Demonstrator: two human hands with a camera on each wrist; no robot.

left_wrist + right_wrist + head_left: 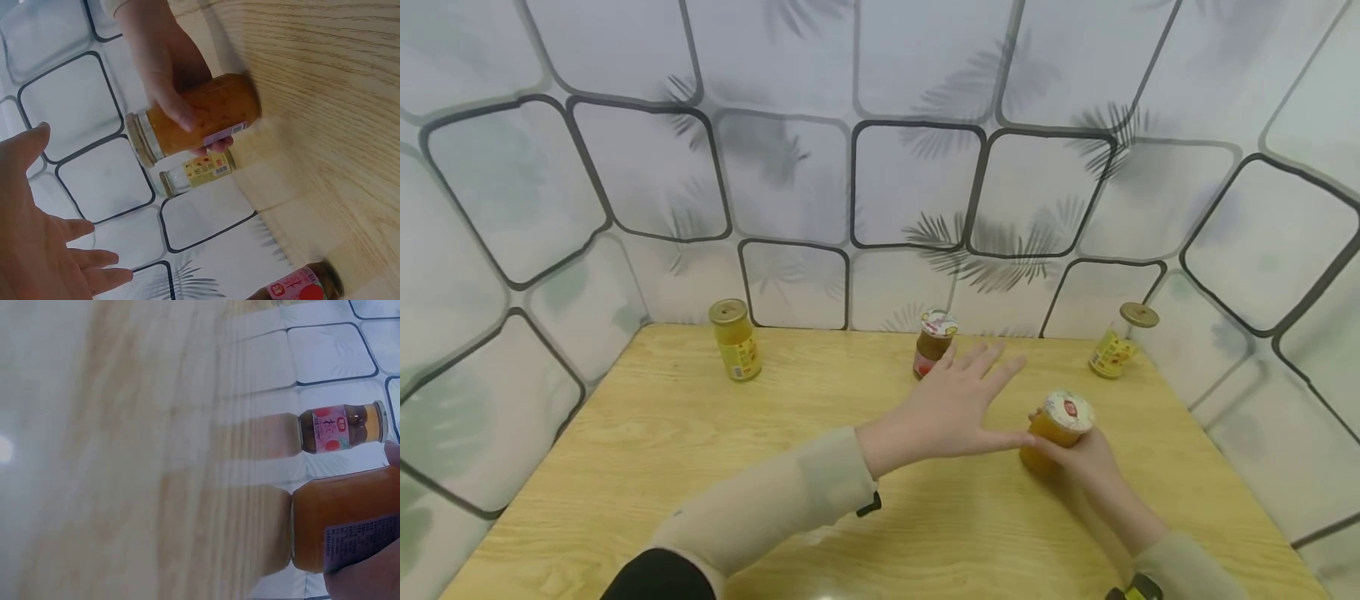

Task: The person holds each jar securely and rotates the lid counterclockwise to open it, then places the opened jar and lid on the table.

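A jar of orange preserve with a white patterned lid stands at the table's right. My right hand grips its side, the thumb across the front. In the left wrist view the same jar shows a printed label on its lower side. My left hand hovers left of the jar, fingers spread and straight, holding nothing; whether its thumb touches the jar or the right hand I cannot tell. Behind the left hand stands a dark brown jar with a pink label, partly hidden by the fingers.
A yellow-filled jar with a gold lid stands at the back left of the wooden table. Another gold-lidded jar, with a clear upper part, stands at the back right. A patterned wall covering borders the table.
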